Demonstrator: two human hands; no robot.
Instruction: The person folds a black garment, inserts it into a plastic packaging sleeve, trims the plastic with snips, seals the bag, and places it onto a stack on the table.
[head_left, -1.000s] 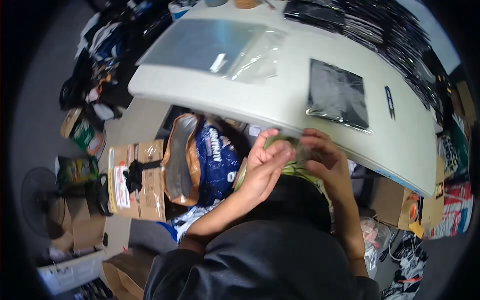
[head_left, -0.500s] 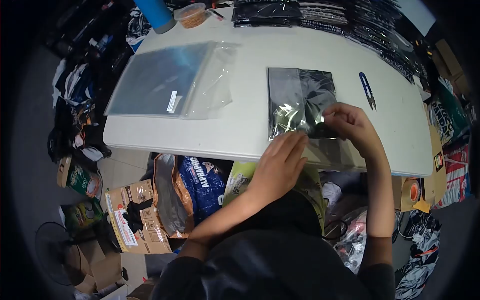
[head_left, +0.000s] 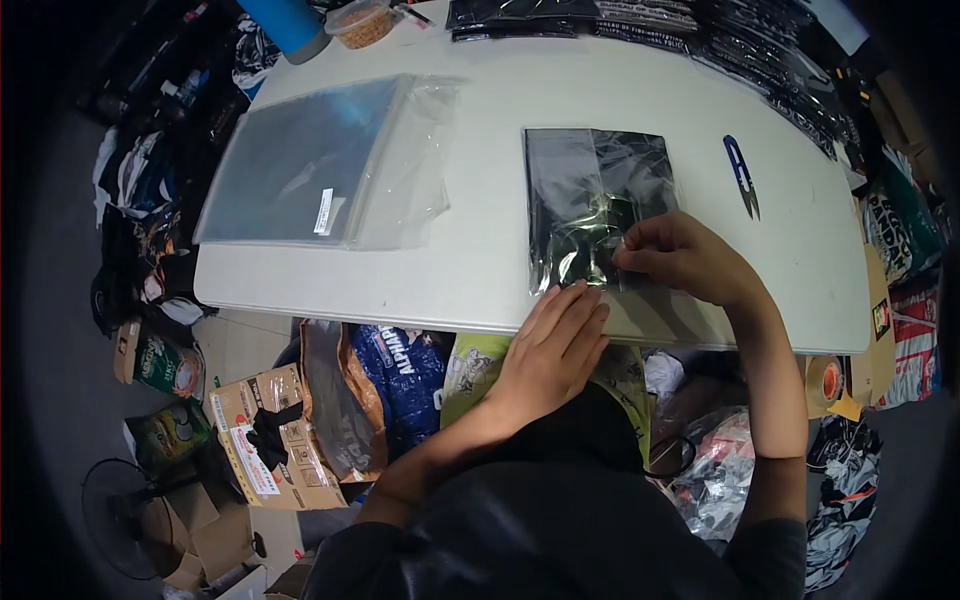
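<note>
One view only: a head-worn camera, looking forward and steeply down over the wearer's own dark-clad chest and forearms onto a white table (head_left: 480, 270), with nothing shared with any other view. Wide fisheye lens, dark rounded corners, edges bent; the table's near edge runs across mid-frame and its far end reaches the top, with the floor clutter beneath and to the left also caught. Close range: the left hand (head_left: 548, 345) and right hand (head_left: 680, 260) sit just below centre at the near edge, on a dark bag (head_left: 585, 190).
</note>
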